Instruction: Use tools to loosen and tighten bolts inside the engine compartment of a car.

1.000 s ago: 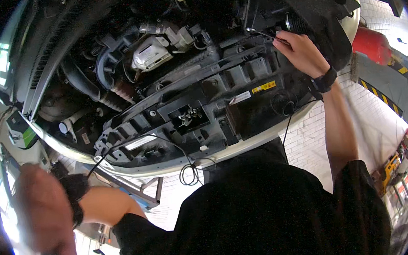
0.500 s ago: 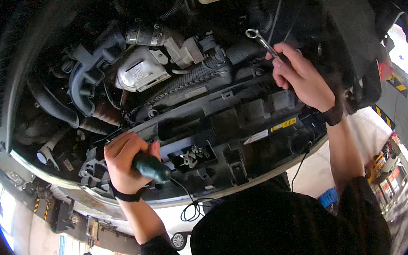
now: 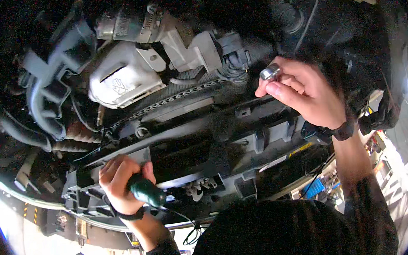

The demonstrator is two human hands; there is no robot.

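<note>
Wrench [image 3: 270, 72], silvery and shiny

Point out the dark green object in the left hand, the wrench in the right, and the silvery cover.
Dark green object [image 3: 146, 191]: head view, its exposed rounded body.
Wrench [image 3: 269, 74]: head view, on its ring end.
Silvery cover [image 3: 128, 78]: head view, middle of its face.

The corded tool [image 3: 146, 192] is dark green, the wrench [image 3: 269, 73] silver.

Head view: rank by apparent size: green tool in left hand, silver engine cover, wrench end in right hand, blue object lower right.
1. Silver engine cover
2. Green tool
3. Wrench end and blue object: look about alike, so unranked
</note>
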